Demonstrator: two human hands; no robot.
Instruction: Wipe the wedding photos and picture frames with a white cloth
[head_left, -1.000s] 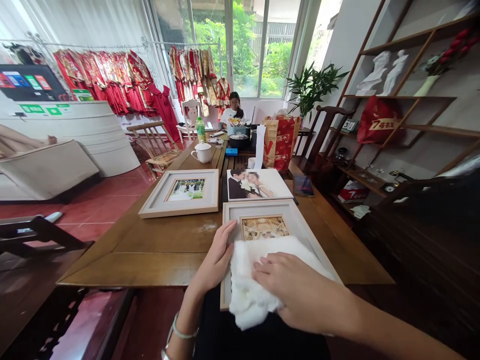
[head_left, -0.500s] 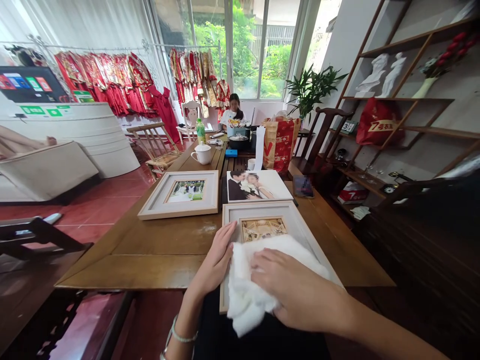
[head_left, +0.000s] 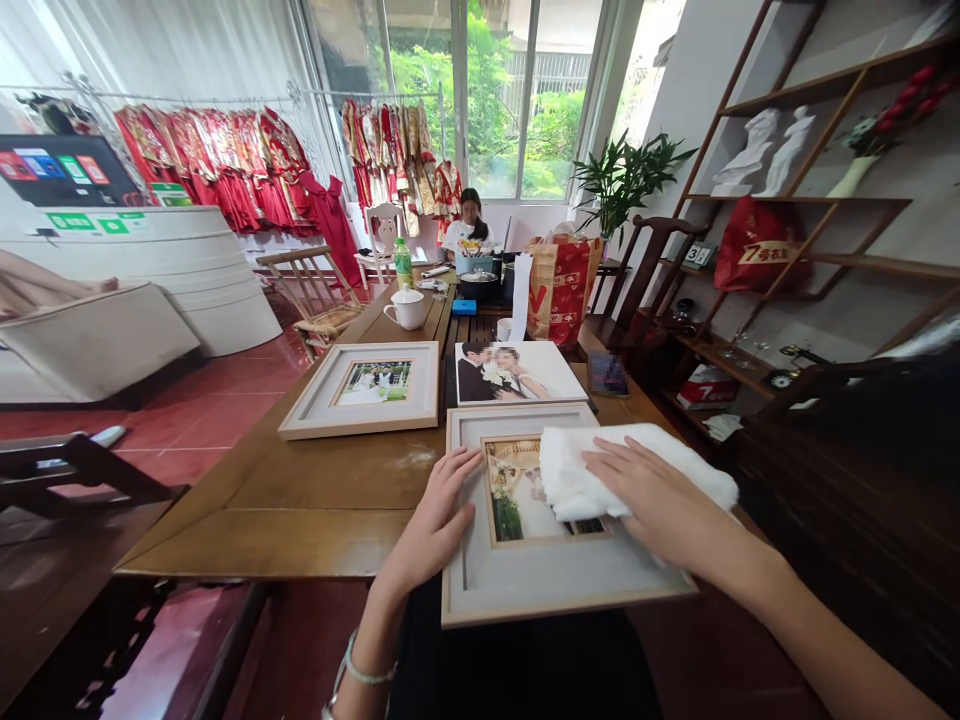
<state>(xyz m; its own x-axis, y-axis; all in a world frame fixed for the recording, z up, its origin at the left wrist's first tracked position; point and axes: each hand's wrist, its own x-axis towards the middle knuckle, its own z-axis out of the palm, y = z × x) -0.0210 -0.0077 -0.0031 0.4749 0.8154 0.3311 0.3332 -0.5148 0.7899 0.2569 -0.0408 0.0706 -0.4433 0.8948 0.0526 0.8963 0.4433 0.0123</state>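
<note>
A light wooden picture frame (head_left: pixel 525 585) with a wedding photo lies at the near edge of the long wooden table (head_left: pixel 330 500), overhanging towards me. My left hand (head_left: pixel 435 525) rests flat on the frame's left border, fingers stretched out. My right hand (head_left: pixel 660 500) presses a white fluffy cloth (head_left: pixel 592 470) onto the frame's right side, fingers flat on the cloth.
A second framed photo (head_left: pixel 364 388) and an unframed wedding print (head_left: pixel 517 372) lie farther up the table, with a phone (head_left: pixel 607 373), a white teapot (head_left: pixel 407 305) and a red bag (head_left: pixel 559 285) beyond. A person sits at the far end. Shelves stand at the right, a chair at the left.
My right hand has slid the cloth from the frame's lower middle up to its right side, uncovering the photo. My left hand has stayed on the left border.
</note>
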